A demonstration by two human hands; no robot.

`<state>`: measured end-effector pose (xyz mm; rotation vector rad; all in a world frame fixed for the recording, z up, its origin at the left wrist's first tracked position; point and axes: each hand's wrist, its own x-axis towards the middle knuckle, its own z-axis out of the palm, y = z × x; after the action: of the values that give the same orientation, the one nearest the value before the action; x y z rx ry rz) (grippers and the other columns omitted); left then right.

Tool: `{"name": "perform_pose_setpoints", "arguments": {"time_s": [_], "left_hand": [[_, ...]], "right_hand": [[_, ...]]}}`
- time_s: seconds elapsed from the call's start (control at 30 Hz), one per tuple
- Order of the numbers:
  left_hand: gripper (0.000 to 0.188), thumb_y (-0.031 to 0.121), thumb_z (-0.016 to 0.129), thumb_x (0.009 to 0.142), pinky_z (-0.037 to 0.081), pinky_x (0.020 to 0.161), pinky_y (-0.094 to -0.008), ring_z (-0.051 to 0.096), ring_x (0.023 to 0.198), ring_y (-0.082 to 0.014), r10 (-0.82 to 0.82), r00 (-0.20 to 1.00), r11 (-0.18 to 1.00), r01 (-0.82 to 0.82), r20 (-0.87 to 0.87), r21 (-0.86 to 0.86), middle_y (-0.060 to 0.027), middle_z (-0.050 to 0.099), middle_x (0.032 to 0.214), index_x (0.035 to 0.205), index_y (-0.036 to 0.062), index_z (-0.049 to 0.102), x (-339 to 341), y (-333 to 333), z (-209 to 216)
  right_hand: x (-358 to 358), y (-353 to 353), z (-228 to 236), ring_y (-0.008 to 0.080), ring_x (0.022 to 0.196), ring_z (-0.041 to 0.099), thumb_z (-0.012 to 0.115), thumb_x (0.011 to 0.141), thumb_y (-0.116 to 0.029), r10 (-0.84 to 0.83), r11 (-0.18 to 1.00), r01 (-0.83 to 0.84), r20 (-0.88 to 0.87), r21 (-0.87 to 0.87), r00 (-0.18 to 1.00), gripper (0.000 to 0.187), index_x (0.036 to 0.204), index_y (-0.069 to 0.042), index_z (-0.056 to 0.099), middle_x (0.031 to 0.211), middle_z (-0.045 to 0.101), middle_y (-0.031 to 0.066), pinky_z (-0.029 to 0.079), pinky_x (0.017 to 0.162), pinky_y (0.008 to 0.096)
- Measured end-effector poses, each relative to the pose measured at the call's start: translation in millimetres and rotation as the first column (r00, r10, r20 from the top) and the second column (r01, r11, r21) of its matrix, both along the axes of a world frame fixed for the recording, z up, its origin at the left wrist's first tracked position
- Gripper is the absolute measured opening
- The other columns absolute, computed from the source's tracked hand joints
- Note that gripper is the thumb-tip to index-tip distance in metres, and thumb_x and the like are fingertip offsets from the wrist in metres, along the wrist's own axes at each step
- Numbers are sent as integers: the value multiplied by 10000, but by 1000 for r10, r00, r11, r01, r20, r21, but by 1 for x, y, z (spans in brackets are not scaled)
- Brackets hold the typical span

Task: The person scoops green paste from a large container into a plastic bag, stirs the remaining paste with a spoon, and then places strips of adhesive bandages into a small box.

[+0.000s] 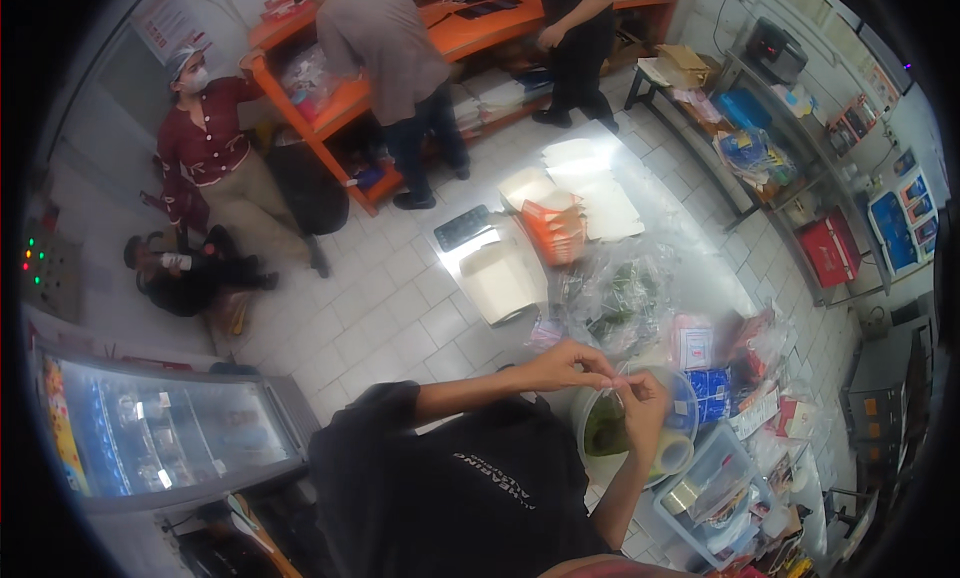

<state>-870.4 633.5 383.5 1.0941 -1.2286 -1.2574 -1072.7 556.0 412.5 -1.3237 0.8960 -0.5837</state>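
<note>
My left hand (572,366) and my right hand (646,402) meet fingertip to fingertip, both closed in a pinch. Something thin and see-through seems to be between them, too small to name. Below them stands a round clear tub (694,406) with something green (604,425) inside and pale rolls (674,452) at its right side. Just beyond my hands lies a crumpled clear plastic bag (655,270) with green leaves (624,290) showing through. A small pinkish packet (545,332) rests near my left hand.
Open cardboard boxes (500,281), an orange-printed carton (553,230) and a dark phone (462,228) lie on the shiny table (690,213). Blue packets (709,394) and a clear plastic bin (690,543) crowd the right. Several people stand or sit farther off, near orange shelving (345,108).
</note>
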Motion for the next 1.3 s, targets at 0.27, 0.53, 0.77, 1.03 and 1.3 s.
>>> {"name": "perform_pose_setpoints", "arguments": {"time_s": [0.27, 0.53, 0.77, 1.03, 1.3], "left_hand": [[234, 247, 724, 960, 508, 751, -295, 670, 846, -114, -63, 993, 998, 65, 95, -17, -43, 747, 913, 1046, 33, 759, 10, 4, 25], [160, 148, 653, 1000, 537, 802, -291, 678, 850, -108, -90, 987, 995, 96, 131, -41, -37, 737, 886, 976, 9, 729, 10, -4, 9], [142, 127, 690, 968, 497, 697, -248, 622, 758, -73, 211, 966, 972, -223, 152, 68, -26, 702, 824, 926, 2, 743, 2, 2, 22], [115, 152, 773, 891, 503, 696, -292, 663, 753, -121, -55, 949, 998, 64, 312, -18, -53, 732, 817, 885, 38, 757, 11, -1, 41], [189, 160, 701, 928, 502, 727, -353, 647, 749, -257, -135, 862, 986, 164, 489, -18, -129, 688, 839, 853, -7, 654, 6, -4, 55]], "right_hand": [[-3, -3, 6, 36, 682, 556, 799, 865, -22, 66, 996, -63, 47, -60, 997, 205, 786, -40, 610, 758, 644, -15, 420, 621, 204], [-7, -5, 8, 64, 783, 607, 760, 911, -88, 57, 990, -64, -57, -122, 997, 96, 918, -5, 713, 840, 696, 11, 481, 710, 246], [20, 4, 35, 254, 749, 635, 799, 819, -103, -263, 609, 90, -94, -788, 960, 181, 956, -24, 713, 819, 682, 92, 499, 717, 332], [1, 11, 31, 175, 699, 635, 803, 838, -174, 182, 902, -227, -154, -368, 971, 211, 866, 6, 697, 748, 681, 93, 470, 666, 312], [0, 4, 5, 95, 625, 546, 612, 931, -89, 297, 943, -314, -150, -107, 943, 204, 768, 28, 580, 640, 576, 50, 429, 586, 301]]}}
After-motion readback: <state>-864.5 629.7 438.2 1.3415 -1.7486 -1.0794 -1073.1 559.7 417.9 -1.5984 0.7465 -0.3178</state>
